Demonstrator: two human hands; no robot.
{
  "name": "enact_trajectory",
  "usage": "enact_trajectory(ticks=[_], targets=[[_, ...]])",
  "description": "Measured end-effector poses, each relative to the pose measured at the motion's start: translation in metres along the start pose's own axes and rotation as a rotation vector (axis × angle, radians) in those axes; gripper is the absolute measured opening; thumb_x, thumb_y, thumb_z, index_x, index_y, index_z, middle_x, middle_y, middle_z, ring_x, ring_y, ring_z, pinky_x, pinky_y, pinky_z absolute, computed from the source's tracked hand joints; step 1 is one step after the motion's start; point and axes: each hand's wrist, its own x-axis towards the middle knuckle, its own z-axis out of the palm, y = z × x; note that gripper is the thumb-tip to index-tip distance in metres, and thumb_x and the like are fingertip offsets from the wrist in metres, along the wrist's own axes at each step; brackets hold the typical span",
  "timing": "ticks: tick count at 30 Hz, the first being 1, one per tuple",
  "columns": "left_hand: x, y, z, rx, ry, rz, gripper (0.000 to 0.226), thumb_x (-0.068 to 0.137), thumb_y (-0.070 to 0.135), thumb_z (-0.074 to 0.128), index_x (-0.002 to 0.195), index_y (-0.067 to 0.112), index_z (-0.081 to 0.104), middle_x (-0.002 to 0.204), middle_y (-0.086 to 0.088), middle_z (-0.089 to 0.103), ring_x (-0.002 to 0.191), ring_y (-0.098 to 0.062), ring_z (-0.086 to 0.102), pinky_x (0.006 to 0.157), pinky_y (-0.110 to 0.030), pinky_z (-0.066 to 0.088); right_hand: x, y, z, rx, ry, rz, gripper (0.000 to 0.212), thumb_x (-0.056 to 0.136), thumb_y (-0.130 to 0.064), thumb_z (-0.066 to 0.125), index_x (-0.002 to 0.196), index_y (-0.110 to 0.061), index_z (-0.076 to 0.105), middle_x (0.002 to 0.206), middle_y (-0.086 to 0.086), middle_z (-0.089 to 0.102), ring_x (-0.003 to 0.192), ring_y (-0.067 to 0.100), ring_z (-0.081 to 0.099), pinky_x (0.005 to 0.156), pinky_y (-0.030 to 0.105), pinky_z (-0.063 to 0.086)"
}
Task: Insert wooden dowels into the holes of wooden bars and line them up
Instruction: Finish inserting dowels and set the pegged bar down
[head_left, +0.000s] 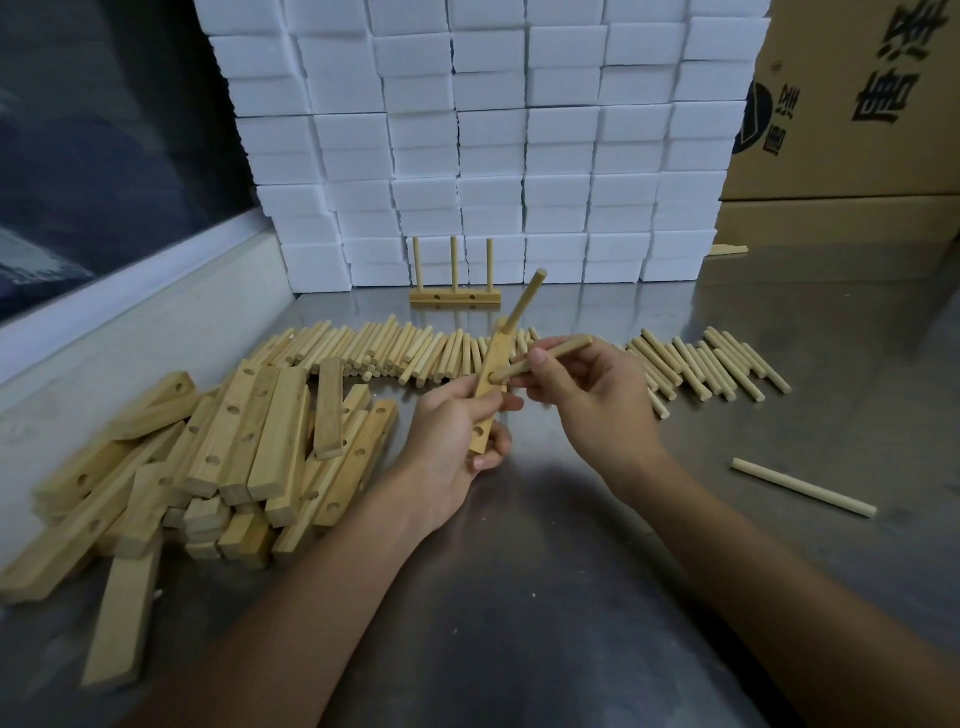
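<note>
My left hand (451, 444) grips a wooden bar (491, 379) held above the steel table, tilted away from me. One dowel (525, 301) stands in the bar's far hole and points up and to the right. My right hand (592, 400) pinches a second dowel (556, 351), whose near end sits at the bar's middle hole. A finished bar with three upright dowels (455, 291) stands at the back by the foam blocks.
A pile of drilled wooden bars (218, 452) lies at the left. A long row of loose dowels (519, 358) stretches across the table behind my hands. One dowel (802, 487) lies alone at the right. Stacked white foam blocks (493, 140) and cardboard boxes (852, 104) wall the back.
</note>
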Motion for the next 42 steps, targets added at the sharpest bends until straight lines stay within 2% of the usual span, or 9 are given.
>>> enact_trajectory(ticks=[5,10,14,18,26,30,36,39,42], targets=[[-0.001,-0.004,0.002,0.040,-0.018,0.034,0.025,0.098,-0.002,0.047,0.113,0.005,0.065,0.090,-0.014,0.066,0.047,-0.014,0.049,0.035,-0.018,0.029,0.000,0.002,-0.002,-0.183,0.040,-0.073,0.008,0.093,-0.008,0.066,0.097,-0.002,0.069,0.085,0.006,0.075,0.077,0.015,0.073,0.073,0.029,0.060],[-0.001,-0.005,0.001,0.027,-0.025,0.039,0.025,0.098,0.000,0.047,0.113,0.005,0.067,0.089,-0.012,0.066,0.049,-0.014,0.051,0.037,-0.019,0.032,0.000,0.000,0.002,-0.384,0.020,-0.228,0.007,0.092,-0.013,0.070,0.092,-0.005,0.071,0.078,-0.009,0.071,0.073,0.001,0.070,0.066,0.014,0.055],[-0.001,-0.006,0.001,0.033,-0.017,0.046,0.027,0.097,-0.002,0.046,0.110,0.007,0.069,0.082,-0.007,0.067,0.048,-0.014,0.051,0.038,-0.019,0.033,0.002,0.001,0.006,-0.505,0.014,-0.309,0.012,0.091,-0.016,0.071,0.090,-0.004,0.071,0.079,-0.005,0.072,0.075,0.003,0.071,0.068,0.019,0.057],[0.000,-0.006,0.001,0.039,-0.011,0.039,0.026,0.098,-0.001,0.046,0.108,0.006,0.069,0.082,-0.007,0.067,0.049,-0.013,0.051,0.038,-0.019,0.034,0.005,0.004,0.009,-0.508,0.042,-0.307,0.015,0.090,-0.019,0.072,0.085,-0.005,0.069,0.076,-0.003,0.073,0.072,0.004,0.071,0.067,0.025,0.058],[-0.002,-0.006,0.004,0.111,0.012,0.050,0.025,0.099,-0.001,0.046,0.108,0.006,0.068,0.090,-0.012,0.066,0.049,-0.013,0.051,0.039,-0.019,0.033,0.005,0.008,0.010,-0.485,0.089,-0.287,0.020,0.089,-0.021,0.074,0.074,-0.011,0.064,0.068,-0.013,0.069,0.066,0.002,0.069,0.060,0.014,0.052],[-0.003,-0.007,0.005,0.146,0.024,0.055,0.025,0.099,0.000,0.046,0.110,0.008,0.067,0.092,-0.012,0.066,0.049,-0.013,0.052,0.040,-0.020,0.034,0.005,0.009,0.009,-0.456,0.102,-0.243,0.020,0.089,-0.024,0.074,0.074,-0.014,0.064,0.066,-0.015,0.068,0.064,0.001,0.069,0.059,0.015,0.053],[-0.005,-0.006,0.006,0.164,0.033,0.067,0.021,0.100,0.006,0.049,0.111,0.010,0.067,0.095,-0.011,0.066,0.051,-0.014,0.052,0.040,-0.022,0.035,0.004,0.012,0.010,-0.466,0.120,-0.294,0.018,0.091,-0.025,0.071,0.081,-0.011,0.066,0.071,-0.011,0.069,0.068,0.004,0.069,0.062,0.019,0.055],[-0.007,-0.003,0.009,0.141,0.007,0.048,0.022,0.102,0.013,0.048,0.113,0.008,0.066,0.095,-0.012,0.068,0.056,-0.020,0.056,0.045,-0.026,0.041,0.000,0.014,0.007,-0.436,0.124,-0.308,0.011,0.096,-0.021,0.065,0.087,-0.015,0.063,0.073,-0.017,0.064,0.070,-0.001,0.066,0.061,0.008,0.048],[-0.006,0.003,0.008,0.146,-0.057,-0.022,0.025,0.102,0.010,0.047,0.116,0.002,0.065,0.108,-0.024,0.069,0.069,-0.025,0.064,0.059,-0.029,0.053,0.000,0.014,0.002,-0.439,0.139,-0.297,0.010,0.097,-0.020,0.062,0.090,-0.014,0.062,0.075,-0.016,0.063,0.071,-0.001,0.064,0.063,0.007,0.046]])
